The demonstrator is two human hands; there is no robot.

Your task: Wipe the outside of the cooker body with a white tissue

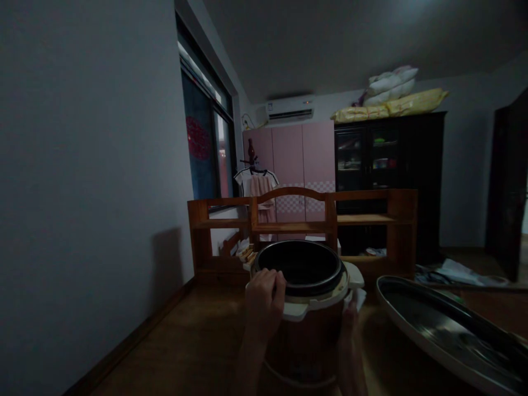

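Left hand (266,289) hooks its curled fingers over the round black inner pot (299,263) in the brown, cream-collared cooker (303,341) on the wooden bench (177,352)! Right hand (350,324), closure too dim to tell, meets crumpled white cloth (358,298); wiping, seemingly, demanding steady bracing next.
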